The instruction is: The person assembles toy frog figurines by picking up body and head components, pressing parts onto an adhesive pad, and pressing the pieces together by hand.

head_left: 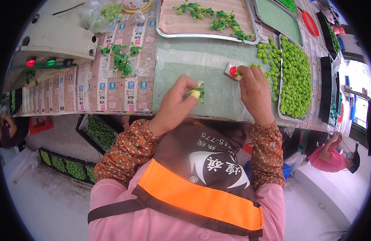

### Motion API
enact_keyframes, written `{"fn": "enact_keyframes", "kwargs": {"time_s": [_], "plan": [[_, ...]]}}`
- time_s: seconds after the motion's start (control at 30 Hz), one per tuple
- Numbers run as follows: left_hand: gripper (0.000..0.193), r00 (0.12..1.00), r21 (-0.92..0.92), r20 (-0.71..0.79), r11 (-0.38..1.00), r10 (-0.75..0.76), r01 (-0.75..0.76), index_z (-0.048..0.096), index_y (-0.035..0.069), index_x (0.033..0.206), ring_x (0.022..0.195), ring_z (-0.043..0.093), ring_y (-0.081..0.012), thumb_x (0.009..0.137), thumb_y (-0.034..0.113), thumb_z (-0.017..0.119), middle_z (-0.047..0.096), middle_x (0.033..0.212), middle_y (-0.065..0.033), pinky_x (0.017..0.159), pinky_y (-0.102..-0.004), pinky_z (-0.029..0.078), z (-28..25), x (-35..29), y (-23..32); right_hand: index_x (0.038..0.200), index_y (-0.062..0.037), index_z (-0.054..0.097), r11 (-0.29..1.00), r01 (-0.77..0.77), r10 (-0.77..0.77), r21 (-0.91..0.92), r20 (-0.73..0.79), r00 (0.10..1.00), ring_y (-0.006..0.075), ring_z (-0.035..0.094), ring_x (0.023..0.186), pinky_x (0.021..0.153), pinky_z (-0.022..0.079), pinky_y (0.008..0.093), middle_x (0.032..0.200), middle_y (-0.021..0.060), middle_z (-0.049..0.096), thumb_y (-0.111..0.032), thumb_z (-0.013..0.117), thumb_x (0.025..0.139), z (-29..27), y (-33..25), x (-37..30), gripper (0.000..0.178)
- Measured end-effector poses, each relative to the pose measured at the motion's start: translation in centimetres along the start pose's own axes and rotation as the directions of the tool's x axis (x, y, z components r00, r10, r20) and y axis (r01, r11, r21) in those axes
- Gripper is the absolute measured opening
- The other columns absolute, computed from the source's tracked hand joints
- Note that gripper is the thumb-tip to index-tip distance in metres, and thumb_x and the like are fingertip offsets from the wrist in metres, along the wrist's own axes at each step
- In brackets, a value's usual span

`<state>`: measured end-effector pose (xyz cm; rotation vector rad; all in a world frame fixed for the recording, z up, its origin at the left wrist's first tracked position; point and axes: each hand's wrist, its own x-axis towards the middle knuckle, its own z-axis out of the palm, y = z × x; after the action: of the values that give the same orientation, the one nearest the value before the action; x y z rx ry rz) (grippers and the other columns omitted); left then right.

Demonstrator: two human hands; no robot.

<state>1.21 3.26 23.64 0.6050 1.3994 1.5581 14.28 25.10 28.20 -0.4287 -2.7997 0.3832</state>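
Observation:
My left hand (178, 98) is closed, pinching a small green plastic figure (202, 95) between thumb and forefinger; a pale yellow cover sits on the thumb tip. My right hand (253, 86) is bent over a small metal tin with a red round middle (232, 71). Its fingers are pressed together around a small green round piece (238, 74), partly hidden, touching or just beside the red part. To the right of that hand, green round pieces (295, 76) fill a metal tray (281, 105), and several lie loose beside it on the green sheet (175, 60).
A metal tray (201, 34) with green figures stands at the far side. More figures (123, 60) lie at left, near a machine (53, 40) with red and green buttons. A plastic bag (107, 16) and a tape roll (136, 5) lie behind. Another person (332, 156) is at right.

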Motion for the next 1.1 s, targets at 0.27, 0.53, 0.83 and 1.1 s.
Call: {"fn": "enact_keyframes", "kwargs": {"time_s": [0.27,0.53,0.83,1.1], "plan": [[0.016,1.000,-0.044,-0.012,0.999,0.010,-0.010,0.049,0.006,0.113,0.081,0.049,-0.0041,0.099,0.002,0.053,0.055,0.102,-0.0014,0.071,-0.0215,0.044,0.1,0.0,0.2,0.110,-0.0044,0.061,0.996,0.044,-0.044,-0.072,0.007,0.999,0.0347,0.057,0.088,0.075,0.049,0.0461,0.093,0.0135,0.056,0.003,0.061,0.081,0.1,-0.1,0.2,0.030],[0.016,0.998,-0.108,-0.039,0.993,-0.059,0.054,0.047,0.008,0.115,0.079,0.048,-0.0042,0.100,0.006,0.052,0.055,0.094,-0.0006,0.070,-0.0223,0.043,0.7,0.0,0.9,0.109,-0.0035,0.062,0.994,-0.041,0.044,0.101,-0.036,0.998,0.0332,0.061,0.085,0.072,0.050,0.0427,0.092,0.0136,0.059,0.002,0.063,0.086,-0.4,-0.5,-0.6,0.024],[0.018,0.999,0.008,-0.020,0.999,-0.041,0.042,0.047,0.007,0.115,0.080,0.047,-0.0024,0.099,0.002,0.053,0.054,0.097,0.0002,0.070,-0.0198,0.041,1.8,-0.4,1.5,0.107,-0.0016,0.062,0.811,-0.116,0.131,0.573,0.015,0.991,0.0297,0.064,0.077,0.067,0.052,0.0376,0.091,0.0140,0.064,0.001,0.068,0.087,-1.0,-6.0,-3.3,0.021],[0.020,0.999,0.079,-0.039,0.997,0.005,-0.002,0.048,0.004,0.113,0.084,0.053,-0.0052,0.095,0.000,0.056,0.057,0.103,-0.0043,0.070,-0.0231,0.046,2.7,-1.1,1.6,0.104,-0.0027,0.061,0.865,-0.062,0.076,0.498,-0.008,0.997,0.0356,0.061,0.074,0.064,0.050,0.0438,0.084,0.0151,0.060,0.004,0.065,0.083,-0.9,-6.9,-4.2,0.022]]}}
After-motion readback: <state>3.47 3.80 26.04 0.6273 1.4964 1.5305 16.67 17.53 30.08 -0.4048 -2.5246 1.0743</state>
